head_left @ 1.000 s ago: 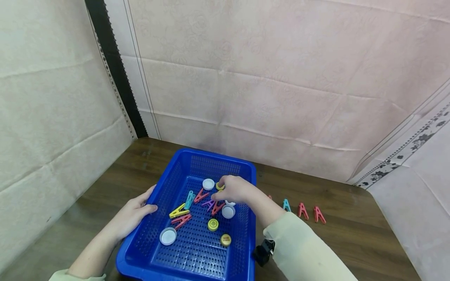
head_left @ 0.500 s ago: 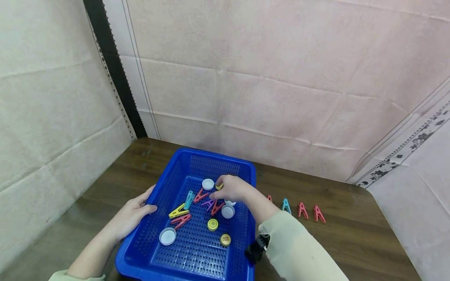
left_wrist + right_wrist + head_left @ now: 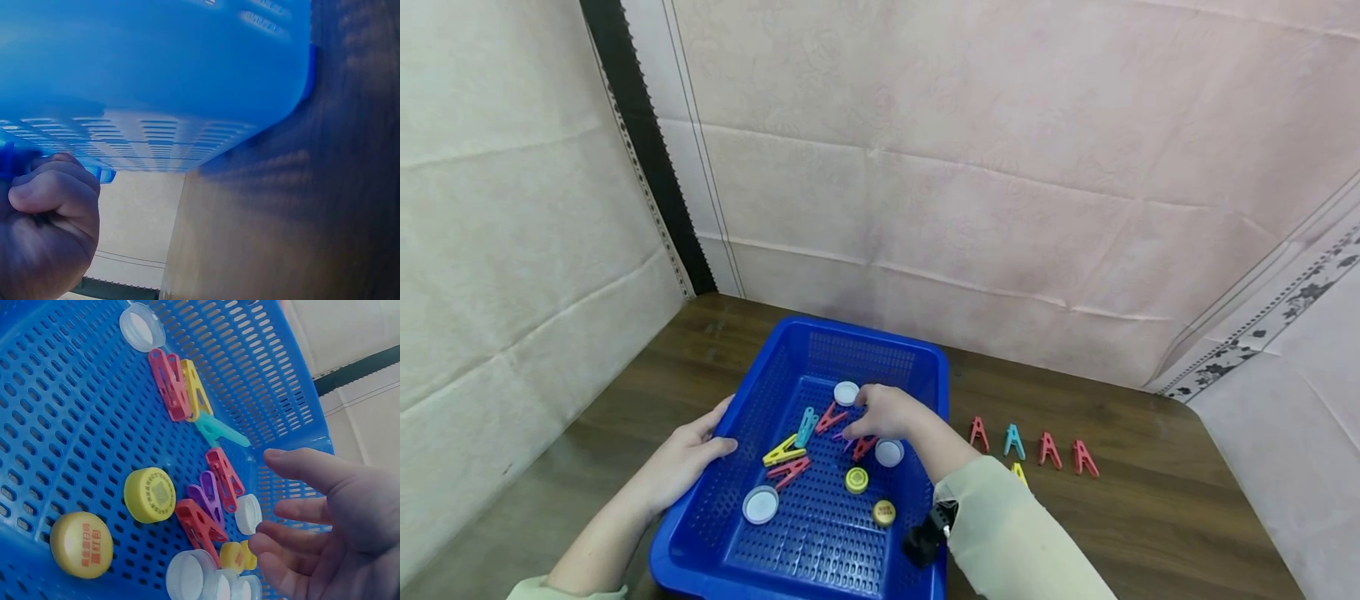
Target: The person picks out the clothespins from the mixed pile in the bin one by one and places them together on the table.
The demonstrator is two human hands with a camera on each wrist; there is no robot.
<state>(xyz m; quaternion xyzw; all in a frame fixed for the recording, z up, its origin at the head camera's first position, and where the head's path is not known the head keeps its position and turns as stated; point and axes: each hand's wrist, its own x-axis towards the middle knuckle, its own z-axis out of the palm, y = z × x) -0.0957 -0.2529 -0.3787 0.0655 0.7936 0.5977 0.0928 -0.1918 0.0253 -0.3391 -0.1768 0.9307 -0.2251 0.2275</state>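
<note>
1. Right hand (image 3: 891, 412) has dropped slightly inside the basket; its sleeve slid left, so the yellow clip (image 3: 1018, 472) on the table (image 3: 1180, 517) now shows past the forearm.
2. Far left: left hand (image 3: 677, 462) grips the side rim of the blue basket (image 3: 865, 350), thumb over the edge, fingers bent outside. Basket looks like stiff, light plastic; rim is the place to hold.
3. Left in basket: white cap (image 3: 761, 505), nearer the person; beyond it, red clip (image 3: 788, 471), long-legged yellow clip (image 3: 783, 451) and teal clip (image 3: 806, 427), bunched.
4. Middle: second red clip (image 3: 831, 418), purple clip (image 3: 846, 438) partly under the right hand, far white cap (image 3: 846, 393). Clips likely light and springy; pinch across the legs.
5. Right hand: thumb well apart from loosely bent fingers, nothing seen held. Small yellow caps (image 3: 232, 557) sit by its fingertips in the right wrist view; contact can't be told. Caps likely light, hard, a bit slick; take by the edge.
6. Right of middle: third red clip (image 3: 863, 447), clear-edged cap (image 3: 890, 452), yellow cap (image 3: 856, 480), gold cap (image 3: 883, 512).
7. Far right, on table: clip row (image 3: 1049, 450), red, teal, red, red; yellow clip below.
</note>
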